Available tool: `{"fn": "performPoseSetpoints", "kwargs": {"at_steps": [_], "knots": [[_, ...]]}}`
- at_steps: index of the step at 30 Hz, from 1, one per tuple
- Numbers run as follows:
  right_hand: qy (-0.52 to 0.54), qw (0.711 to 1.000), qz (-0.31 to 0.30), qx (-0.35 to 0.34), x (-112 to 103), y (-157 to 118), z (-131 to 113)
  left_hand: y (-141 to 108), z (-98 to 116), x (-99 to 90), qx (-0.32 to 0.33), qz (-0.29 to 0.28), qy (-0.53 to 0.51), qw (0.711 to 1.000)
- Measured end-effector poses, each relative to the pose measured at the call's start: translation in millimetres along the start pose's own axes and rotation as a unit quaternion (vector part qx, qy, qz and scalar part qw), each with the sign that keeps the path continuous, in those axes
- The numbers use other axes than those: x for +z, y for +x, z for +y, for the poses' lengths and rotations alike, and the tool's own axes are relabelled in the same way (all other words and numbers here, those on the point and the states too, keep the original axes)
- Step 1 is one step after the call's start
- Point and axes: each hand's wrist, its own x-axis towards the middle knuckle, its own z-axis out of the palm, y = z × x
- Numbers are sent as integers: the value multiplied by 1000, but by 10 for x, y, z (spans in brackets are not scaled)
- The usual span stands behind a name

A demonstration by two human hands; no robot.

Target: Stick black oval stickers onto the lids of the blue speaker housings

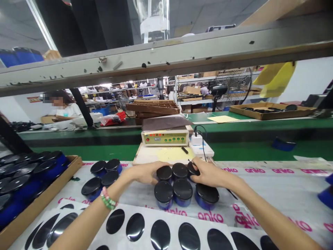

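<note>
Several blue cups with black round tops stand in two rows at the middle of the table, among them a front cup (163,191). My left hand (148,172) has its fingers and thumb apart against the back-left cup (164,172). At the right end of the back row, my right hand (204,172) is closed round a cup (193,168). Four more such cups (91,186) stand left of my left forearm. White sheets with black oval stickers (160,233) lie at the front edge.
A cardboard tray (41,194) full of blue cups is at the left. Behind the cups sits a control box (165,138) with lit indicators, beside a white plug adapter (197,139). A shelf beam (182,52) crosses above. A person (66,107) sits at the far left.
</note>
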Motion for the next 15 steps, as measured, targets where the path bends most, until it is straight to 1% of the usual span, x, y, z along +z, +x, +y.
{"fn": "performPoseSetpoints", "kwargs": {"at_steps": [1, 3, 6, 8, 12, 15], "knots": [[-1, 1000, -5, -2, 38, 9, 5, -11, -81, 25, 2, -1, -19, 1000], [-7, 1000, -8, 0, 59, -4, 0, -7, -185, 121, 4, 18, -55, 998], [-17, 1000, -18, 3, 18, -56, -28, -3, -240, 258, -2, 71, -95, 993], [-20, 1000, -18, -3, -20, -87, -60, -28, -248, 305, -13, 119, -110, 987], [-6, 999, 16, -32, -109, -131, -213, -106, -200, 318, -30, 208, -132, 969], [35, 996, 36, -70, -177, -131, -446, -148, -26, 283, -35, 247, -146, 957]]}}
